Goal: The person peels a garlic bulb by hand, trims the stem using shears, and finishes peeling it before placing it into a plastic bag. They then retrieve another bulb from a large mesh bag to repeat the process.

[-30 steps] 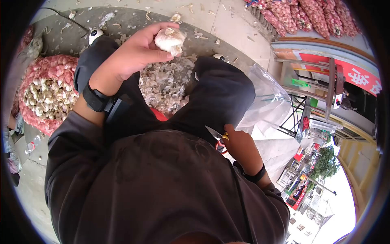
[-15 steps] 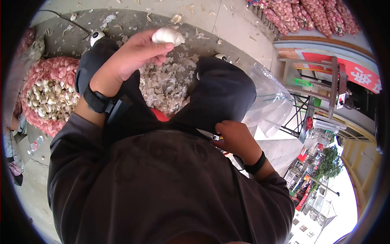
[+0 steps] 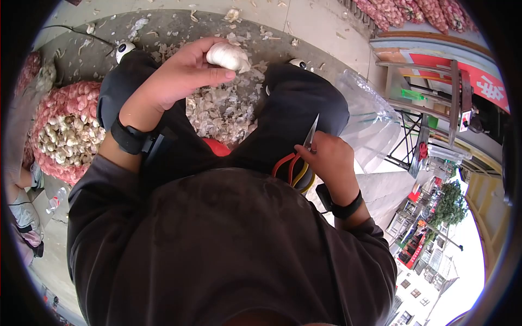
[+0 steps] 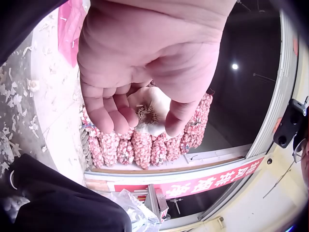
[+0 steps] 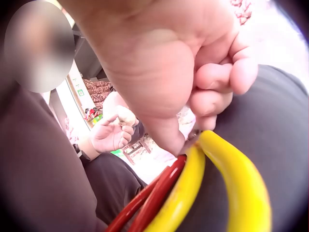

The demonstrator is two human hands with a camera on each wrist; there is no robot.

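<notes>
A white garlic bulb (image 3: 228, 56) is pinched between the thumb and fingers of the left hand (image 3: 182, 76), above the floor past the knees. In the left wrist view the bulb (image 4: 153, 107) shows its root side between the fingertips of the left hand (image 4: 149, 63). The right hand (image 3: 333, 163), over the thigh, pinches scissors (image 3: 292, 164) near the pivot, blades pointing away from the body. In the right wrist view the red and yellow handles (image 5: 181, 193) hang from the thumb and fingers of the right hand (image 5: 169, 67).
Garlic skins (image 3: 223, 111) lie on the floor between the legs, with something red (image 3: 217, 146) near them. An open net sack of garlic (image 3: 70, 138) stands at the left. A clear plastic bag (image 3: 367, 122) is beside the right knee; filled net sacks (image 3: 416, 12) lie at the top right.
The right hand has moved up along the thigh, and the scissors have turned so their blades point away from the body. The bulb has been turned in the left hand.
</notes>
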